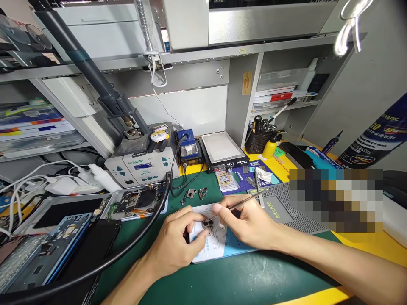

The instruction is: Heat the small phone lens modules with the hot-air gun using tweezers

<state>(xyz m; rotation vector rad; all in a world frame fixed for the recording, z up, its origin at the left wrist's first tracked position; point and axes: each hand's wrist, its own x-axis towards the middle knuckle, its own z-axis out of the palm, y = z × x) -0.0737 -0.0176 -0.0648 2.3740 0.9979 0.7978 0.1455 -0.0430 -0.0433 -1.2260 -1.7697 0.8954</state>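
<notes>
My right hand (251,222) is closed around a pair of slim metal tweezers (244,201), their back end pointing up and to the right. Between the curled index finger and thumb of my left hand (178,241) is a small dark electronic part (208,223), too small to make out fully. Both hands meet over a white and blue printed card (210,250) lying on the green mat (178,284). The fingers of my right hand hide the working tips of the tweezers. Just behind the card lie two small metal phone parts (202,194).
A thick black cable (140,241) arcs across the left side, near my left forearm. Opened phones (136,201) lie at left. Behind stand a grey control station (143,165), a soldering unit (190,150) and a heating plate (222,148). A perforated grey mat (305,212) lies right.
</notes>
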